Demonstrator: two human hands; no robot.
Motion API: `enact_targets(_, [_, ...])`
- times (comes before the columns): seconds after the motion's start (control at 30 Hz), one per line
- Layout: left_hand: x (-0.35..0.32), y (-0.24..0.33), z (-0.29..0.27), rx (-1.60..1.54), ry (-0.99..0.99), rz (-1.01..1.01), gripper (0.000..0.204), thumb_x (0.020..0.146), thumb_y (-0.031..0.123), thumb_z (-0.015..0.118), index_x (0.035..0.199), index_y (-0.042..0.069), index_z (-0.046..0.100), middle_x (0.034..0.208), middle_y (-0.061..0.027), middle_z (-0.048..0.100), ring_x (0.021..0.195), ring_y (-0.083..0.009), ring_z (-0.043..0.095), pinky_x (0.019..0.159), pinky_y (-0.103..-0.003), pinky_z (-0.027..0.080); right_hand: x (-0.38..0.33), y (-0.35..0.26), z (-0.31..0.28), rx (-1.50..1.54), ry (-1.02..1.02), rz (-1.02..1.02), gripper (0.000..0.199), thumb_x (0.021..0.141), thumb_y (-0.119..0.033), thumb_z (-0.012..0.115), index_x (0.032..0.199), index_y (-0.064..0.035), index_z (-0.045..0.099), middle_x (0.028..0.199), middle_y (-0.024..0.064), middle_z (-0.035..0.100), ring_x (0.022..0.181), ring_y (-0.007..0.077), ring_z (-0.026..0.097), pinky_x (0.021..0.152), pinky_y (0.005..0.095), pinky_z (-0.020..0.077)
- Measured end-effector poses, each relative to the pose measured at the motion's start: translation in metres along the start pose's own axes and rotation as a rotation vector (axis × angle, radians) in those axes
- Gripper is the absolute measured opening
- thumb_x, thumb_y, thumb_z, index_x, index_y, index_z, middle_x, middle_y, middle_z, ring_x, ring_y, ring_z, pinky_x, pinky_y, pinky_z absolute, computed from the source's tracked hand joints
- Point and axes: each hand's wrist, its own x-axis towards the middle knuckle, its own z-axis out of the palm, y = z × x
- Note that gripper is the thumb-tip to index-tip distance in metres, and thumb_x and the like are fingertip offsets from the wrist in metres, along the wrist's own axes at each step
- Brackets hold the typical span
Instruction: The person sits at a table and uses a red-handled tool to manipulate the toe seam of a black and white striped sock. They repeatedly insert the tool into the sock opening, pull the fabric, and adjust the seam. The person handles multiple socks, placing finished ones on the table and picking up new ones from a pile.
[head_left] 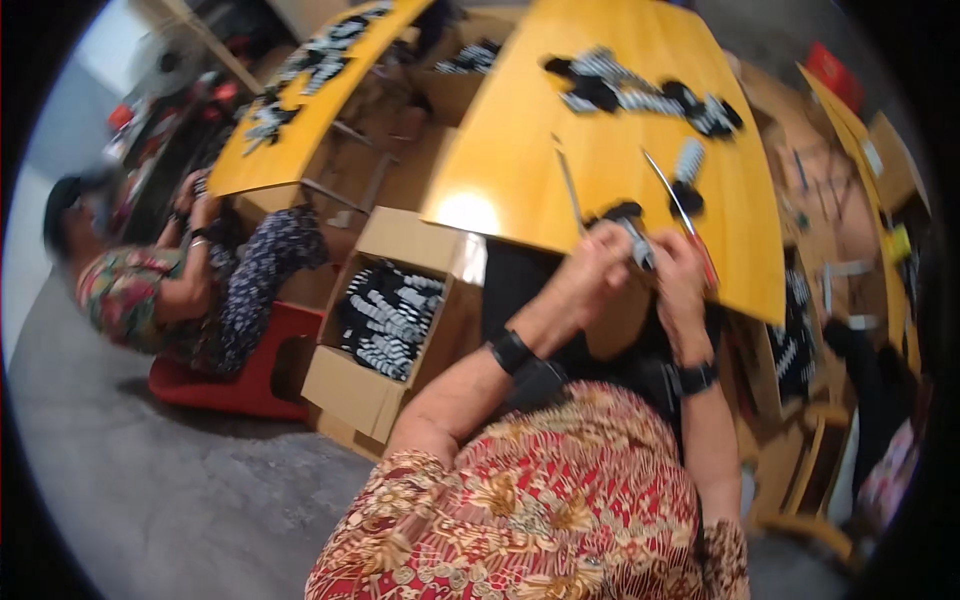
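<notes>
Both my hands are together over the near edge of the yellow table. Between them is a small black-and-grey piece (632,230) whose kind I cannot make out. My left hand (598,262) pinches its left side, and my right hand (678,265) closes on its right side. A slim metal rod (567,180) slants up from beside my left fingers. Past my right hand runs a long metal-shafted tool with a red handle (708,262); whether the hand grips it is unclear. Just beyond lies a grey-ribbed piece with a black end (688,170).
More black-and-white striped pieces (640,95) lie across the far part of the yellow table (500,150). An open cardboard box (360,390) full of similar pieces stands at my left. Further left, a person (150,290) sits on a red chair (225,385) at another yellow table.
</notes>
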Motion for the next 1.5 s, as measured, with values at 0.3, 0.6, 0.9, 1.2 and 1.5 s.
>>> enact_targets(0.3, [-0.001, 0.005, 0.012, 0.158, 0.069, 0.184, 0.013, 0.091, 0.015, 0.066, 0.097, 0.010, 0.056, 0.086, 0.0045, 0.058, 0.072, -0.0010, 0.051, 0.061, -0.015, 0.042, -0.006, -0.016, -0.004, 0.393, -0.068, 0.034, 0.003, 0.091, -0.006, 0.059, 0.093, -0.0050, 0.061, 0.069, -0.0045, 0.051, 0.057, 0.0025, 0.042, 0.050, 0.0174, 0.0303])
enact_targets(0.6, [0.007, -0.002, 0.008, -0.016, -0.065, 0.109, 0.012, 0.093, 0.015, 0.062, 0.101, 0.010, 0.053, 0.085, -0.0006, 0.062, 0.057, -0.0038, 0.049, 0.050, -0.015, 0.039, -0.003, -0.003, -0.004, 0.317, -0.043, 0.158, 0.004, 0.091, -0.010, 0.058, 0.091, -0.0058, 0.059, 0.070, -0.0035, 0.055, 0.054, 0.0027, 0.045, 0.049, 0.0171, 0.0326])
enact_targets(0.9, [0.000, 0.009, 0.007, 0.145, 0.009, 0.026, 0.015, 0.090, 0.014, 0.067, 0.099, 0.009, 0.056, 0.087, 0.0017, 0.060, 0.072, -0.0054, 0.054, 0.060, -0.018, 0.043, 0.002, -0.002, -0.018, 0.442, -0.225, 0.193, 0.010, 0.090, -0.011, 0.063, 0.098, -0.0057, 0.060, 0.087, -0.0024, 0.060, 0.070, 0.0033, 0.052, 0.062, 0.0186, 0.0414])
enact_targets(1.2, [0.008, 0.004, 0.013, 0.187, 0.100, 0.220, 0.013, 0.090, 0.011, 0.067, 0.093, 0.011, 0.055, 0.084, 0.0032, 0.059, 0.069, -0.0038, 0.054, 0.061, -0.017, 0.043, 0.002, -0.002, -0.008, 0.518, -0.123, 0.035, 0.006, 0.092, -0.010, 0.060, 0.096, -0.0062, 0.058, 0.084, -0.0020, 0.060, 0.070, 0.0017, 0.052, 0.056, 0.0173, 0.0384])
enact_targets(1.5, [0.006, 0.011, 0.012, 0.284, 0.128, 0.238, 0.011, 0.089, 0.012, 0.065, 0.090, 0.013, 0.053, 0.078, 0.0047, 0.058, 0.060, 0.0000, 0.046, 0.051, -0.014, 0.035, -0.005, -0.021, -0.008, 0.353, -0.192, 0.079, 0.019, 0.087, -0.009, 0.065, 0.104, -0.0030, 0.058, 0.084, -0.0006, 0.061, 0.069, 0.0045, 0.055, 0.060, 0.0181, 0.0429])
